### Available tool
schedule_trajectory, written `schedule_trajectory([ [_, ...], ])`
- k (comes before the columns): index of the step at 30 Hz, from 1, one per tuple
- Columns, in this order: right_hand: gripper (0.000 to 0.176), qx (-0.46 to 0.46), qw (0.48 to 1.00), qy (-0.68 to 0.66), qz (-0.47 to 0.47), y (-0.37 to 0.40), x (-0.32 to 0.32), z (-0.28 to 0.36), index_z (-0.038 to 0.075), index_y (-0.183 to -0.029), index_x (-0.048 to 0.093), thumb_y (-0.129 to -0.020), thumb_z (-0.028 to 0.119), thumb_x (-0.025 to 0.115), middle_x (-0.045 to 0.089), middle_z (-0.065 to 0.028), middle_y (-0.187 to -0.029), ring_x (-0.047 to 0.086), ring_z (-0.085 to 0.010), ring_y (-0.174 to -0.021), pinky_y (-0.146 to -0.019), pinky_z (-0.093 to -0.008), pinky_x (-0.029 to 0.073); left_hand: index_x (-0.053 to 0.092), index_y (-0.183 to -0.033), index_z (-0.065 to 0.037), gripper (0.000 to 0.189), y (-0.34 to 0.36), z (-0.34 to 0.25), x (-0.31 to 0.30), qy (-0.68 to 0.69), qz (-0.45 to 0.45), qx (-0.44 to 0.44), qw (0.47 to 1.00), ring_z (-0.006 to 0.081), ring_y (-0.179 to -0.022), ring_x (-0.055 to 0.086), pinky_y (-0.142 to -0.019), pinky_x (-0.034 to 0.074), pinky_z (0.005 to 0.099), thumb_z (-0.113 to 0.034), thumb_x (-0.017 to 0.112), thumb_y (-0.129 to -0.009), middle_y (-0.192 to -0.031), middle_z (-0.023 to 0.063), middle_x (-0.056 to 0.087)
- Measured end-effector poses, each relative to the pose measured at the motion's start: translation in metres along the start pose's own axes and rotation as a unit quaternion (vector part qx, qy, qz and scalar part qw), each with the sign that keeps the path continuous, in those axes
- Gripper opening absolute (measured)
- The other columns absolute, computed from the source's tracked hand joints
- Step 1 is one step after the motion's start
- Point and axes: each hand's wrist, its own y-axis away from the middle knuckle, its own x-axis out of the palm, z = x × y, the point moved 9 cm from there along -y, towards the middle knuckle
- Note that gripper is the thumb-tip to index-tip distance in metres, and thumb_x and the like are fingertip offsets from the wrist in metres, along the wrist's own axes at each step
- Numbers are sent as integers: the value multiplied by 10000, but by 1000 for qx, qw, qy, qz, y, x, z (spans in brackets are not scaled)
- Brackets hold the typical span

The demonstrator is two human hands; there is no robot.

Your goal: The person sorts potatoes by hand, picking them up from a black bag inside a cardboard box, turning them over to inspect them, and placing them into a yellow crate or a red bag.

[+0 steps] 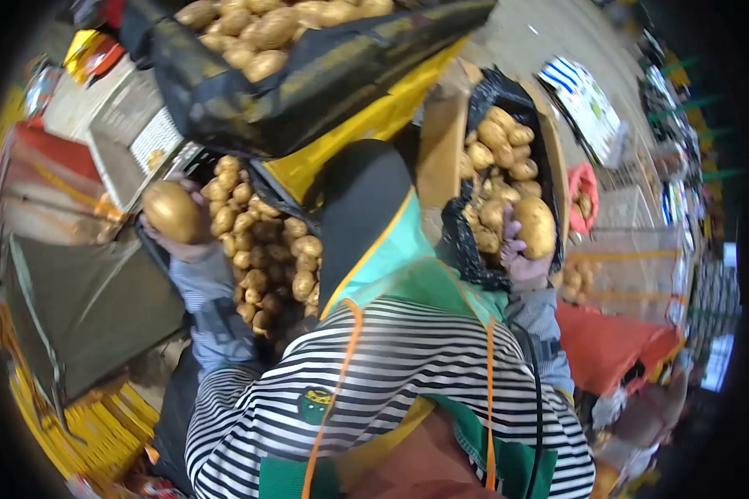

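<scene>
On the left, my left hand (181, 246), in a purplish glove, is closed round a large potato (171, 210). It is at the edge of a dark container heaped with smaller potatoes (262, 249). Over on the right, my right hand (526, 268), gloved the same way, grips another large potato (534, 226). Beneath it is a cardboard box (441, 158) lined with a black plastic bag (472, 249), with potatoes (498, 137) inside. Part of each palm is hidden behind its potato.
Ahead, a yellow crate (349, 137) draped in dark cloth (225, 116) holds a heap of potatoes (275, 29). A white crate (112, 133) stands at left, above a dark green sheet (91, 308). Mesh sacks (624, 266) and a red cover (612, 345) lie at right.
</scene>
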Motion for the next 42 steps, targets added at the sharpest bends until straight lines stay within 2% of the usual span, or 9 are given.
schedule_trajectory([
  [4,540,-134,961,152,-190,8,-62,44,137,-1280,550,-876,492,603,623,-111,-1205,628,-326,-1041,-679,-371,566,510,-1314,-64,714,-57,-120,-131,-287,-354,185,871,351,-1159,540,-1012,435,587,-572,580,-816,-1271,134,562],
  [13,698,-242,708,525,-405,30,-153,119,-36,-1354,434,-826,269,774,573,-121,-1230,590,-178,-1073,-929,-273,475,577,-1192,-45,502,-171,-129,-190,-316,-398,86,857,265,-998,603,-873,516,428,-456,537,-907,-1091,106,634],
  [30,725,-239,926,251,-149,27,-91,63,17,-1414,365,-828,195,752,546,-148,-1309,554,-219,-1205,-1015,-367,461,591,-1091,-21,372,-18,-93,-68,-409,-413,-50,812,189,-781,636,-661,549,269,-363,487,-985,-901,105,659],
  [31,751,-377,679,614,-139,46,-75,84,21,-1409,373,-810,245,766,559,-150,-1303,557,-234,-1206,-1012,-362,464,591,-1085,-19,367,7,-76,-40,-398,-423,-57,812,184,-768,638,-649,551,260,-357,484,-989,-890,105,660],
  [32,779,-440,288,844,-100,54,-52,67,24,-1404,382,-792,296,780,572,-152,-1297,560,-249,-1206,-1008,-357,466,581,-1043,-7,376,8,-32,10,-463,-119,-221,850,196,-621,599,-532,522,293,-366,480,-991,-779,121,633],
  [33,792,-418,150,891,-94,49,-62,66,16,-1368,427,-758,361,795,588,-172,-1270,578,-273,-1172,-985,-358,479,578,-1018,-19,364,24,-25,28,-475,-100,-220,846,191,-568,561,-476,486,299,-359,450,-1003,-771,112,613],
  [34,792,-422,159,889,-86,48,-63,64,16,-1368,427,-758,361,795,588,-172,-1270,578,-273,-1172,-985,-358,479,576,-993,-31,358,42,-9,57,-487,-83,-218,842,186,-515,523,-420,449,305,-353,420,-1014,-763,104,593],
  [38,628,-220,859,462,32,11,-53,48,50,-1369,452,-880,402,629,535,-170,-1321,588,-310,-1086,-860,-374,517,575,-1063,-3,354,43,109,167,-542,-76,-167,820,204,-694,576,-595,480,305,-329,457,-990,-851,132,612],
  [42,586,11,994,55,92,-6,-27,-5,48,-1397,422,-980,460,433,514,-166,-1327,607,-323,-984,-685,-367,541,426,-1376,41,604,-2,289,164,-499,136,-376,769,311,-1161,563,-1017,431,418,-305,611,-916,-1294,206,561],
])
